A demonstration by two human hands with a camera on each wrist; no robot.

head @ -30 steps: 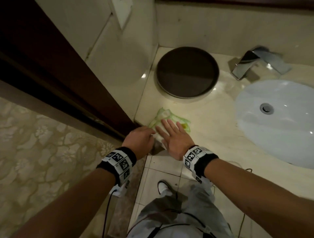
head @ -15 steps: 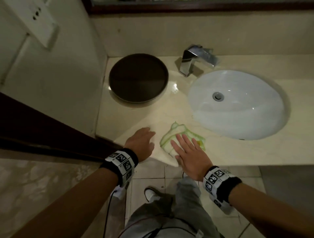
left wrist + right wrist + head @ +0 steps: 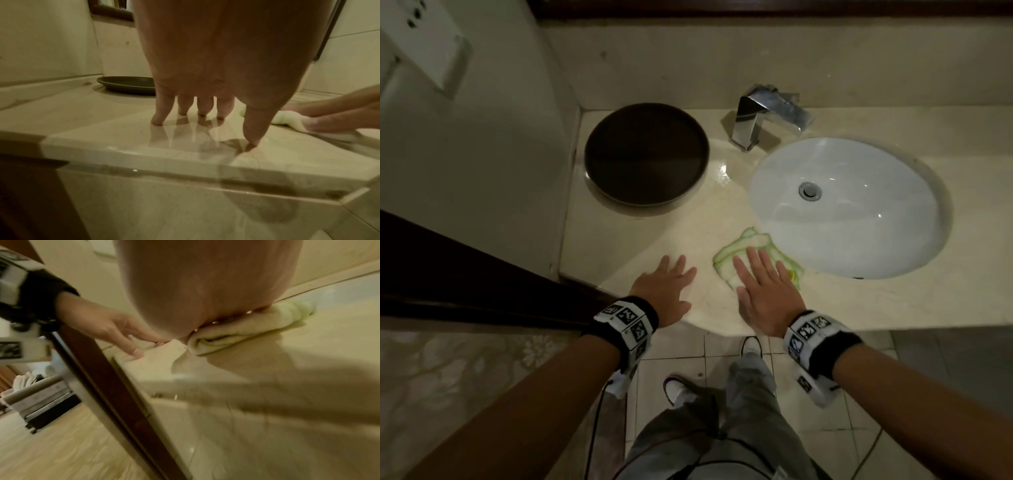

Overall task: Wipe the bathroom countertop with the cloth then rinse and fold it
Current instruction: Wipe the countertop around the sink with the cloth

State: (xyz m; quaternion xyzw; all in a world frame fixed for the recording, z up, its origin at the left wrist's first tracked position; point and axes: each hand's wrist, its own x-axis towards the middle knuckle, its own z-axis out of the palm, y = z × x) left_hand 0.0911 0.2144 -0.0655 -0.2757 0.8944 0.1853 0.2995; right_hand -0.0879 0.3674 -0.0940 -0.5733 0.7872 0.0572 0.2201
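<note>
The right hand (image 3: 767, 287) is lying flat, fingers straight and slightly spread, pressing down on the cloth (image 3: 753, 245) without gripping it. The left hand (image 3: 666, 291) is also spread wide and is holding nothing, its fingertips (image 3: 158, 121) bearing on the bare table (image 3: 647, 246) just beside the cloth, apart from it.

The cloth is sitting bunched and loosely folded on the table near the front edge, just beside the near-left rim of the sink (image 3: 849, 209). From the right wrist view it is showing as a thick, rolled wad of pale towelling with green edging, squashing under the palm. It is looking soft and limp, light, probably damp, so it will likely be sliding readily over the glossy stone and bunching up or unrolling if pushed from one side only. Flat palm pressure over its middle is suiting the wiping; for lifting it to the faucet (image 3: 753, 126), a pinch at the folded near edge or a gather of the whole wad should be holding best, since a single loose corner would be letting the rest fall open.

A dark round tray (image 3: 647, 154) is standing at the back left.
</note>
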